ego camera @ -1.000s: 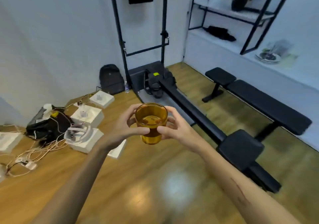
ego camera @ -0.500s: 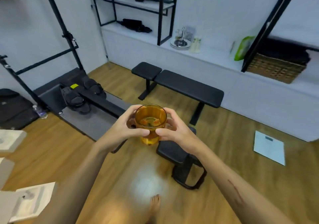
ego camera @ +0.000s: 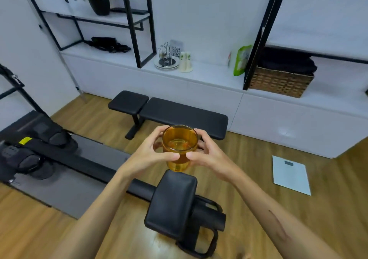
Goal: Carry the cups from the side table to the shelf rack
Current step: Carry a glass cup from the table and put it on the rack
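Both hands, left hand [ego camera: 148,155] and right hand [ego camera: 209,156], are cupping an amber cup [ego camera: 179,147] between them at chest height, fingers wrapping its sides. It is standing upright, mouth facing up, above a black padded seat [ego camera: 173,203].

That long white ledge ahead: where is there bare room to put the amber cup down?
The white ledge is bare between the pale cups and the green bag. It is crowded left of that, around the metal stand on a plate and the black frame, and at the woven basket. Both hands, left and right, hold the amber cup.
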